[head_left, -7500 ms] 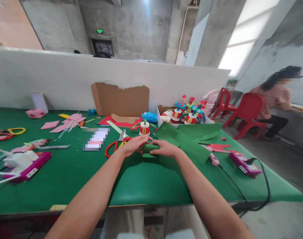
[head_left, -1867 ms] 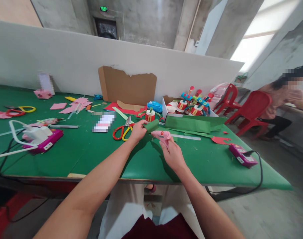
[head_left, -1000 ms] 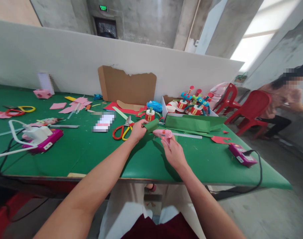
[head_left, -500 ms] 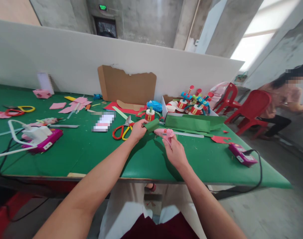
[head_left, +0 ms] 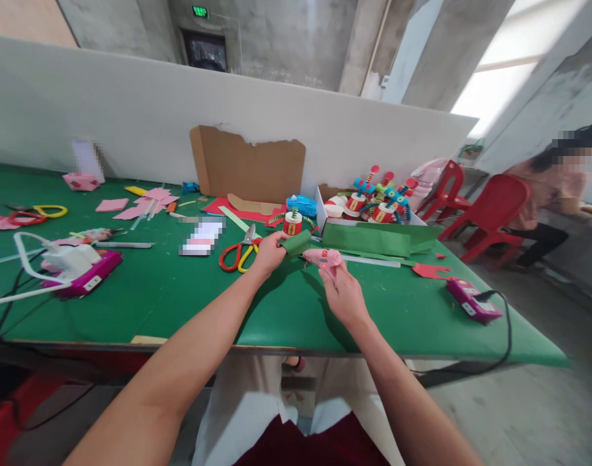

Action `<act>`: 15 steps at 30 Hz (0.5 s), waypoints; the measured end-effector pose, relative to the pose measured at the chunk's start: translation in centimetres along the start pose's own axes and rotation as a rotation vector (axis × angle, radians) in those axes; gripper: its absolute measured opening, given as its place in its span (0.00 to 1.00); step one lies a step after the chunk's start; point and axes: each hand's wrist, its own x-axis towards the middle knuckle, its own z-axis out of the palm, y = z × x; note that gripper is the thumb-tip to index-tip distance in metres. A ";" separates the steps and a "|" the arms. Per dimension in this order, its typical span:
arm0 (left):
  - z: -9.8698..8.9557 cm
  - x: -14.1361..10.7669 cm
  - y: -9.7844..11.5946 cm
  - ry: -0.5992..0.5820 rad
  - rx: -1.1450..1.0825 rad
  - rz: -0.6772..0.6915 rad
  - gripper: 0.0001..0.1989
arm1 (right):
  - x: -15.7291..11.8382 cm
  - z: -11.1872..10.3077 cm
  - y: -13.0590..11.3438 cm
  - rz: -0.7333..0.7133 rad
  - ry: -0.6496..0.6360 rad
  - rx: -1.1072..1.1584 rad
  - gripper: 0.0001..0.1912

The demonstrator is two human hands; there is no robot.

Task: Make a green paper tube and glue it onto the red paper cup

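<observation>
Between the fingers of my left hand is a rolled piece of green paper, held above the table. My right hand is wrapped round the grip of a pink hot glue gun, its nozzle pointing left, close to the paper's lower right edge. Whether the nozzle touches the paper I cannot tell. Just behind the paper stands a small red and white paper figure with green coiled parts. Scissors with red and yellow handles lie left of my left hand.
A white box of finished figures stands at the back right, with green paper sheets before it. Purple power strips with cables lie on both sides. Cardboard leans on the white partition. Someone sits beyond a red chair.
The glue gun and my right hand have shifted very slightly to the right. My left hand and the green paper stay nearly where they were.
</observation>
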 end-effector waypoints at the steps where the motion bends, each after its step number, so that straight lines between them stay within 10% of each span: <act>1: 0.0 0.0 0.0 -0.001 -0.002 -0.001 0.08 | 0.0 0.0 0.1 -0.001 0.001 0.000 0.19; 15: 0.0 -0.1 0.4 -0.005 -0.001 -0.022 0.10 | 0.2 0.0 0.5 0.014 0.027 0.011 0.20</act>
